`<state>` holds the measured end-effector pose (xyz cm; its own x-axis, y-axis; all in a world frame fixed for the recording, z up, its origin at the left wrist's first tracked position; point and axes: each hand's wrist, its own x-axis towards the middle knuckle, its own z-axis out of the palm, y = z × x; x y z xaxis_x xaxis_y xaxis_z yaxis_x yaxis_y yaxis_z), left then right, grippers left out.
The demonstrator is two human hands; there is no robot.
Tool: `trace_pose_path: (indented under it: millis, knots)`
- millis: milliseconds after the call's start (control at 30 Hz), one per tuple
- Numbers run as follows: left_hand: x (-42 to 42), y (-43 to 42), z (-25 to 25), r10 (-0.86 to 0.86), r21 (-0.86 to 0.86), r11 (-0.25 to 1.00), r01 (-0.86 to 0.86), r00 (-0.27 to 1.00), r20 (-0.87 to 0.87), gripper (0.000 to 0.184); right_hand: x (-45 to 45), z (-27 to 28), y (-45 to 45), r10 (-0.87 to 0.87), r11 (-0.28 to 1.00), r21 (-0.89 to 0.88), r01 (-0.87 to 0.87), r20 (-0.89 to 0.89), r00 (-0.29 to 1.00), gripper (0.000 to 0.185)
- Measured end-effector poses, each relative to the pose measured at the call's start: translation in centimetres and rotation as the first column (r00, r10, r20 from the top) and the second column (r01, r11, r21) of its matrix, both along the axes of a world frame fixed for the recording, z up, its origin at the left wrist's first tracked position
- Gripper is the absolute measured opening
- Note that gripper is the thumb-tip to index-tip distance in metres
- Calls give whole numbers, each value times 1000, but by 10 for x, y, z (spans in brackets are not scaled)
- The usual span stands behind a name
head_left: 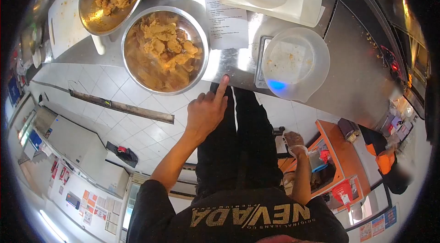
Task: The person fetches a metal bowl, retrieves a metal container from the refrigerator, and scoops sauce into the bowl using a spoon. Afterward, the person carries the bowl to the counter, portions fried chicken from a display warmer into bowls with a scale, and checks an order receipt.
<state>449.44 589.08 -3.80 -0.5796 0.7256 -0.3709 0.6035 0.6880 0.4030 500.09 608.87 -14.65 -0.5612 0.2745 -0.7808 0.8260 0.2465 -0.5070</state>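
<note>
My left hand (pixel 208 110) is bare and holds nothing. Its index finger points at the edge of the steel table (pixel 238 69), while the other fingers curl in. Low at my right side is my right hand (pixel 293 141), in a clear plastic glove; its fingers are too indistinct to read. Battered, orange-brown pieces lie in a near steel bowl (pixel 205 55) and in a farther steel bowl (pixel 84 13). A printed sheet (pixel 229 27) lies right of the near bowl. Beside it, a translucent tub (pixel 316 59) with crumbs inside sits on a scale (pixel 260 66).
A white container (pixel 293 4) is at the back, and a white cutting board (pixel 64 25) at the far left. Below the table are a tiled floor (pixel 123 82), a dark bag (pixel 123 153) and an orange shelf unit (pixel 353 160) at right.
</note>
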Motion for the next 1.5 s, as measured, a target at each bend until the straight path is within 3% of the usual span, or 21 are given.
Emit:
trace_pose_path:
  millis: [67,133,200,267,333,400,467,500,533,633,700,800,867,933,1000,1133,1300,1333,1367,1400,1500]
  knots:
    - [0,0,2,-37,-95,995,40,999,29,67,-39,24,7,258,962,70,-263,65,964,17]
    - [-1,1,7,-89,-265,958,113,991,102,67,-81,50,14,623,751,97,-653,222,750,22]
    - [16,-29,-19,-110,-411,903,126,992,62,66,-68,42,13,333,940,13,-341,178,926,22]
    - [19,-62,-37,-64,-555,823,121,991,121,69,-68,46,17,330,941,37,-336,112,937,18]
    - [19,-106,-51,49,-570,821,30,991,123,68,-88,63,28,622,757,213,-618,55,781,14]
    - [33,-181,-82,-13,-466,885,20,1000,19,44,-110,77,34,556,804,121,-583,198,808,17]
    - [40,-257,-140,-17,-656,735,172,972,236,33,-121,98,52,551,794,124,-596,268,790,21]
    - [31,-232,-105,-4,-676,723,146,978,207,36,-120,101,61,606,746,149,-650,253,754,23]
    - [21,-206,-61,17,-702,703,116,984,179,39,-114,103,72,476,839,138,-527,283,833,22]
    - [27,-217,-71,263,-755,646,-115,961,79,50,-151,161,119,237,971,21,-236,-20,971,18]
    - [26,-202,-64,357,-682,694,-231,933,46,56,-211,228,145,-446,890,-86,448,42,894,21]
    - [27,-184,-57,499,-463,779,-423,865,49,62,-284,284,211,-173,873,296,388,-555,814,24]
    - [37,-173,-63,629,-327,756,-567,769,118,57,-345,336,249,300,623,741,250,-522,799,35]
    - [52,-151,-55,765,-228,643,-731,601,233,53,-384,343,289,390,482,863,155,-369,843,50]
    - [84,-136,-35,839,-156,506,-848,443,315,50,-414,318,326,326,429,903,0,-155,933,67]
    - [172,-111,-21,908,-51,273,-961,239,344,47,-473,283,403,182,651,732,-203,110,977,76]
    - [376,-118,-36,945,-229,124,-965,45,323,44,-492,248,441,283,675,677,-294,130,950,77]
    - [397,-93,13,934,-429,240,-871,87,346,46,-492,243,442,301,678,675,-292,108,947,77]
    - [491,-146,-91,945,-380,247,-891,136,297,47,-494,239,444,324,679,675,-290,80,943,78]
    - [566,-163,-139,936,-111,308,-945,281,211,49,-492,238,445,352,680,677,-282,35,935,78]
    - [605,-134,-132,931,-420,348,-838,258,258,45,-460,288,403,526,663,694,-281,-165,834,77]
